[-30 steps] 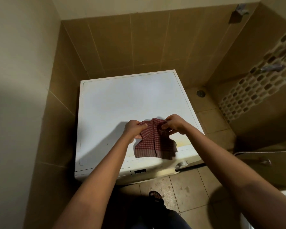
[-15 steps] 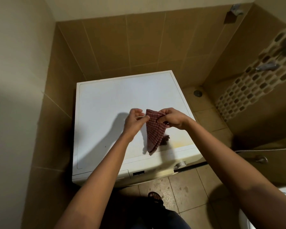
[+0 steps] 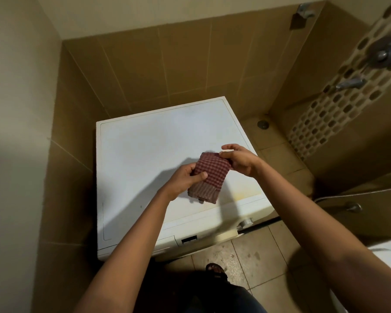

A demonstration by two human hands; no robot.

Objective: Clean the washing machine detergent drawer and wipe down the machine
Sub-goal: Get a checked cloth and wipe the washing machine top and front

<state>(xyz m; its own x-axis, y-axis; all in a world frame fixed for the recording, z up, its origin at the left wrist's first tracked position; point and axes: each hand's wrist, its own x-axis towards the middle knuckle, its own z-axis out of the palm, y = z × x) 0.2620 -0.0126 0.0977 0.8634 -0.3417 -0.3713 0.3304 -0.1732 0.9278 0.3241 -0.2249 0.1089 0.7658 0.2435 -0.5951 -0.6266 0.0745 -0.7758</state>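
A white washing machine [image 3: 145, 154] stands in a tiled corner, seen from above. Over its top, near the front right, I hold a red checked cloth [image 3: 209, 177] folded into a small pad. My left hand [image 3: 183, 179] grips the cloth's left side with the thumb across it. My right hand [image 3: 237, 160] pinches its upper right corner. The detergent drawer front [image 3: 165, 242] shows at the machine's front left edge, closed. A dial [image 3: 246, 222] sits at the front right.
Brown tiled walls close in behind and to the left of the machine. A floor drain [image 3: 262, 124] lies to its right. Taps [image 3: 350, 83] stick out of the mosaic wall at right. A hose [image 3: 352, 193] and a white fixture [image 3: 388, 249] are at right. My foot [image 3: 215, 268] is below.
The cloth hung spread open, then as a narrow strip; now it is folded into a compact pad. Both hands have shifted slightly and the left hand now wraps it.
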